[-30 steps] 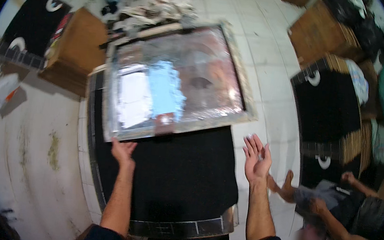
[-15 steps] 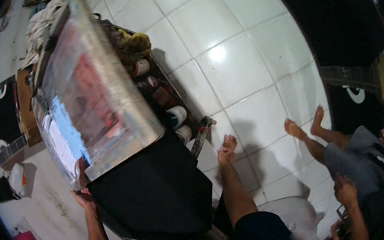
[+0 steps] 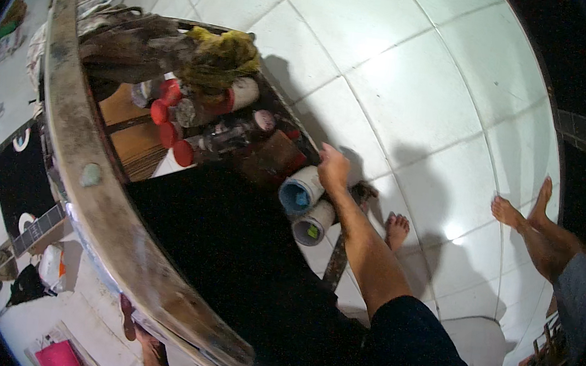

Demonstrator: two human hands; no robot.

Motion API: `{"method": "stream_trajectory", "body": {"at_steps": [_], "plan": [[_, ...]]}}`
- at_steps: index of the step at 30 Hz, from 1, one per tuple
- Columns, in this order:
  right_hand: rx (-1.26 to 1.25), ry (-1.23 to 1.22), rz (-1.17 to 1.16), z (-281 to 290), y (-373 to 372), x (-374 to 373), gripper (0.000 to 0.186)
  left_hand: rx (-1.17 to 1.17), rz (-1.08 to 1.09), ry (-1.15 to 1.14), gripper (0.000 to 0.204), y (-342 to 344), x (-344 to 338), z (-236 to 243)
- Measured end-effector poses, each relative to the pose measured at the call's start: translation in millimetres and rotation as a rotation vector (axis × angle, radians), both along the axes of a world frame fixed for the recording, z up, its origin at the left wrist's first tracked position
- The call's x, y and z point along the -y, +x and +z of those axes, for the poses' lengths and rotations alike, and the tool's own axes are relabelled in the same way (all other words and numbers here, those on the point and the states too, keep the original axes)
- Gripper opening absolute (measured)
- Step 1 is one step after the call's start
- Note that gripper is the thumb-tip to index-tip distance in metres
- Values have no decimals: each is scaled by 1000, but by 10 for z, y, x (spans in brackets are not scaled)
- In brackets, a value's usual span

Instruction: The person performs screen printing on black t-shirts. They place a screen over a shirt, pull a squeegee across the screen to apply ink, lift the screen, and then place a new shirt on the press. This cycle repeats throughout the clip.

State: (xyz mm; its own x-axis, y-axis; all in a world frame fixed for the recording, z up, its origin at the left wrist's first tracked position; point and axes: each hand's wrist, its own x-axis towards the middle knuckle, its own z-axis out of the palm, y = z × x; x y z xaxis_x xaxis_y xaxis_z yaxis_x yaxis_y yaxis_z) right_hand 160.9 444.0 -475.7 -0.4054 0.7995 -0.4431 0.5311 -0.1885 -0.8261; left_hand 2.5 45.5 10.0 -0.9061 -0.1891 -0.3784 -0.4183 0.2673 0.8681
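Note:
A screen-printing frame (image 3: 88,161) with worn wooden bars stands tilted up at the left, seen nearly edge-on. My left hand (image 3: 151,354) is at its lower outer side, closed against the frame, the fingers partly hidden by the wood. A brown rounded piece (image 3: 127,317) sticks out just above that hand. My right hand (image 3: 334,167) reaches to the right rim of a tray (image 3: 292,122), beside a white jar (image 3: 301,190) with blue inside. Its fingers curl downward; whatever they hold is hidden. A second white jar (image 3: 313,222), with a green patch inside, lies below.
Red-capped bottles (image 3: 166,112), a yellow cloth (image 3: 222,58) and a dark cloth (image 3: 132,52) fill the tray. Black material (image 3: 223,240) spreads beneath the frame. A pink item (image 3: 60,357) lies at the lower left. Another person's bare feet (image 3: 518,210) stand on the tiles.
The frame has tipped further upright, so its coloured mesh no longer faces me and more of the tray shows. My right hand has moved up and away to the tray's rim.

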Motion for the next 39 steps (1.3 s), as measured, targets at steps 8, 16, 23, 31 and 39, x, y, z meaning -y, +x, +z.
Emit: {"method": "stream_trajectory", "body": {"at_steps": [8, 16, 23, 31, 39], "plan": [[-200, 434, 673, 456, -1895, -111, 41, 1, -241, 65, 67, 228, -127, 15], [-597, -36, 242, 1226, -936, -913, 31, 6, 260, 266, 97, 135, 534, -247], [-476, 151, 171, 3254, 56, -2134, 15, -126, 402, 79, 63, 258, -162, -260], [-532, 442, 1095, 6115, 71, -1767, 32, -73, 397, 91, 74, 263, -265, -307], [-342, 588, 1126, 6525, -437, -958, 31, -79, 370, 148, 77, 266, -333, -297]]}}
